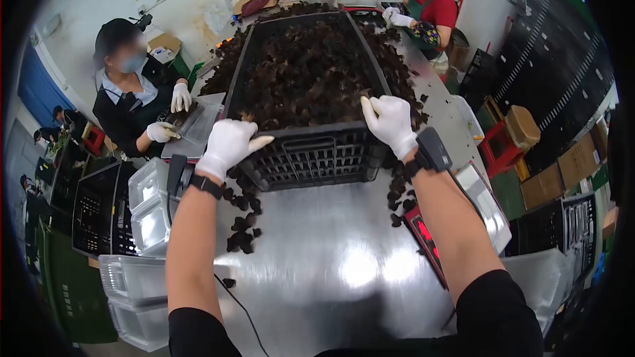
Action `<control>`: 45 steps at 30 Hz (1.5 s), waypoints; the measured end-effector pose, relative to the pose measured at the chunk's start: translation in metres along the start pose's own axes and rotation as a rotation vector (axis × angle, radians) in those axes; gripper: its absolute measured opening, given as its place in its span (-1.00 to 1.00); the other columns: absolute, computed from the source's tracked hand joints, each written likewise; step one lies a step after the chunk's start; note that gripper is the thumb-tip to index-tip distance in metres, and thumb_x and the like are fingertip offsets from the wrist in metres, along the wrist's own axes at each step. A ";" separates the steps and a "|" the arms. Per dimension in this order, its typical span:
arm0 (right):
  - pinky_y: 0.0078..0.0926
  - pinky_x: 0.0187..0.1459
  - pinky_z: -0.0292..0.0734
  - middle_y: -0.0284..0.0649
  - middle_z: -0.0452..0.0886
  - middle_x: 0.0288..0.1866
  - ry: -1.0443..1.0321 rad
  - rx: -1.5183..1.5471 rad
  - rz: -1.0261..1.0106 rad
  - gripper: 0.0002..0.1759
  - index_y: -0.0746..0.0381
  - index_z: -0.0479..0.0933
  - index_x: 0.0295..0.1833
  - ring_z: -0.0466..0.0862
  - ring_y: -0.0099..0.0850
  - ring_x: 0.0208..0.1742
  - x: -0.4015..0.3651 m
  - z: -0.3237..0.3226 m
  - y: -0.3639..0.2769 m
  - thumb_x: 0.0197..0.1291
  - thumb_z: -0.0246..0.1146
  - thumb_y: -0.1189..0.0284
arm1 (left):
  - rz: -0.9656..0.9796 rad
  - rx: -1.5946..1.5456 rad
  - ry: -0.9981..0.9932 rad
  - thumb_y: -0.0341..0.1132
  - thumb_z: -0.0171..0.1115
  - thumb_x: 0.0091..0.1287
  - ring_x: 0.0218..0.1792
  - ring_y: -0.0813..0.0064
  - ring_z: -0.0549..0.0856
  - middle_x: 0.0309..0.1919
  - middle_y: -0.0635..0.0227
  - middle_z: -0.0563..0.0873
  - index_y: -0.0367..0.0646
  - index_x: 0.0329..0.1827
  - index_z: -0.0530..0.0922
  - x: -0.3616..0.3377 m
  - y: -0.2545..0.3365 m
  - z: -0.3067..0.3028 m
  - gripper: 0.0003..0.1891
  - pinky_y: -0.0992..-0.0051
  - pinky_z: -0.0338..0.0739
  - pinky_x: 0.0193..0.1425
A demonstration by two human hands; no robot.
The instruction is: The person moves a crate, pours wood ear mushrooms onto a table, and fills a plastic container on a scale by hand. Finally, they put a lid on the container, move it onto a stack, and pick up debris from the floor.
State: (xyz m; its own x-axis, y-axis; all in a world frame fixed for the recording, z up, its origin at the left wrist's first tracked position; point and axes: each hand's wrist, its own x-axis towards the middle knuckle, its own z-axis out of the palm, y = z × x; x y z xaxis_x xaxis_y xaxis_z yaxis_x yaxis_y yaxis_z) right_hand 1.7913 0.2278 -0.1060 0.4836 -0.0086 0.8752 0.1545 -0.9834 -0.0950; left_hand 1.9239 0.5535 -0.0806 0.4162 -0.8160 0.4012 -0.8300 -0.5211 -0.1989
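Note:
A large black plastic crate [317,155], heaped with dark brown crinkled pieces like wood ear mushrooms [307,69], stands in front of me on the metal table. My left hand [228,147], in a white glove, grips the crate's near left corner with fingers over the rim and thumb sticking out to the right. At the near right corner, my right hand [391,124], also gloved, holds the rim with its thumb pointing up. The crate hides parts of the fingers. More dark pieces [243,225] lie on the table around the crate.
A scale [426,241] with red digits lies under my right forearm. Clear plastic boxes [139,297] are stacked at the left. A cable [241,307] crosses the metal table [317,244]. One co-worker [126,92] handles a tray at left; another [426,13] works at the far right.

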 end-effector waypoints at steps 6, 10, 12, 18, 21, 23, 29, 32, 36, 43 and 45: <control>-0.13 -0.47 0.44 -0.10 0.56 -0.64 -0.137 -0.025 0.103 -0.57 0.21 0.56 -0.62 0.62 -0.11 -0.53 0.044 0.065 0.051 0.28 0.21 0.24 | -0.076 0.056 -0.022 0.22 0.13 0.33 -0.43 0.05 0.68 -0.57 0.14 0.66 -0.11 -0.51 0.57 0.069 -0.043 0.039 -0.46 0.14 0.53 -0.32; -0.12 -0.42 0.47 -0.09 0.57 -0.62 -0.198 -0.028 0.142 -0.57 0.19 0.59 -0.61 0.62 -0.09 -0.50 0.053 0.075 0.056 0.27 0.21 0.21 | -0.084 0.077 0.024 0.23 0.12 0.34 -0.43 0.07 0.69 -0.57 0.15 0.67 -0.10 -0.51 0.59 0.078 -0.050 0.046 -0.45 0.16 0.54 -0.29; -0.09 -0.35 0.51 -0.07 0.59 -0.60 -0.250 -0.024 0.149 -0.55 0.18 0.61 -0.59 0.64 -0.06 -0.46 0.051 0.068 0.050 0.30 0.16 0.17 | -0.107 0.087 0.013 0.21 0.14 0.34 -0.42 0.05 0.68 -0.57 0.14 0.67 -0.11 -0.51 0.60 0.075 -0.044 0.044 -0.46 0.16 0.54 -0.25; -0.09 -0.23 0.59 -0.08 0.64 -0.57 -0.245 0.007 0.185 -0.60 0.15 0.67 -0.57 0.67 -0.06 -0.42 0.040 0.043 0.031 0.20 0.19 0.16 | -0.177 -0.014 0.044 0.14 0.19 0.33 -0.36 -0.02 0.65 -0.53 0.08 0.67 -0.16 -0.51 0.60 0.051 -0.017 0.027 -0.49 0.11 0.48 -0.16; -0.13 -0.21 0.58 -0.09 0.63 -0.56 -0.270 -0.020 0.251 -0.62 0.15 0.66 -0.60 0.67 -0.10 -0.36 0.014 0.013 0.008 0.16 0.24 0.16 | -0.211 -0.013 0.023 0.12 0.24 0.30 -0.36 0.00 0.62 -0.52 0.10 0.67 -0.16 -0.49 0.60 0.020 0.020 0.000 -0.53 0.12 0.48 -0.17; -0.12 -0.20 0.56 -0.08 0.61 -0.56 -0.289 0.007 0.266 -0.61 0.16 0.66 -0.60 0.65 -0.09 -0.36 -0.003 -0.017 -0.013 0.17 0.24 0.16 | -0.229 -0.016 -0.024 0.10 0.25 0.29 -0.38 0.02 0.61 -0.52 0.12 0.64 -0.17 -0.47 0.60 -0.005 0.044 -0.019 -0.54 0.14 0.46 -0.16; -0.26 -0.18 0.48 -0.21 0.57 -0.67 -0.329 0.026 0.162 -0.50 0.16 0.61 -0.70 0.59 -0.21 -0.41 -0.066 -0.113 -0.090 0.21 0.26 0.09 | -0.183 -0.079 -0.055 0.08 0.25 0.29 -0.37 0.09 0.60 -0.53 0.17 0.62 -0.15 -0.47 0.55 -0.107 0.110 -0.077 -0.56 0.20 0.43 -0.11; -0.27 -0.22 0.45 -0.20 0.56 -0.68 -0.339 0.085 0.114 -0.41 0.19 0.61 -0.70 0.57 -0.21 -0.44 -0.095 -0.171 -0.136 0.19 0.25 -0.03 | -0.211 -0.107 -0.128 0.07 0.30 0.25 -0.36 0.11 0.61 -0.53 0.17 0.61 -0.16 -0.48 0.54 -0.159 0.147 -0.119 -0.56 0.21 0.43 -0.10; -0.30 -0.17 0.46 -0.17 0.60 -0.52 -0.493 0.123 0.046 -0.44 0.23 0.63 -0.58 0.57 -0.23 -0.33 -0.131 -0.262 -0.196 0.08 0.33 -0.08 | -0.133 -0.133 -0.111 0.10 0.39 0.15 -0.38 0.12 0.60 -0.54 0.17 0.60 -0.16 -0.54 0.48 -0.232 0.195 -0.164 -0.52 0.23 0.42 -0.13; -0.32 -0.28 0.40 -0.31 0.45 -0.56 -0.466 0.191 -0.153 -0.58 0.13 0.48 -0.59 0.51 -0.30 -0.36 -0.213 -0.359 -0.252 -0.20 0.47 0.06 | -0.199 -0.067 -0.059 -0.02 0.51 -0.12 -0.39 0.29 0.58 -0.56 0.38 0.54 -0.02 -0.53 0.48 -0.355 0.288 -0.214 -0.62 0.28 0.41 -0.17; -0.33 -0.31 0.39 -0.30 0.46 -0.56 -0.490 0.211 -0.242 -0.58 0.12 0.46 -0.59 0.51 -0.29 -0.38 -0.228 -0.384 -0.263 -0.15 0.45 0.05 | -0.144 -0.044 -0.025 0.00 0.51 -0.15 -0.42 0.31 0.56 -0.58 0.41 0.50 0.00 -0.54 0.46 -0.382 0.307 -0.230 -0.60 0.29 0.41 -0.21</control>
State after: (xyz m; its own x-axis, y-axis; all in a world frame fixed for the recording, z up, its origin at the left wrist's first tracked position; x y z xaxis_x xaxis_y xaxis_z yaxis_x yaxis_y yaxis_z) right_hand 1.3094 0.4188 -0.0984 0.7474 0.3457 0.5673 0.4541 -0.8891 -0.0565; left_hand 1.4244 0.7626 -0.0897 0.5404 -0.7401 0.4002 -0.7764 -0.6219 -0.1017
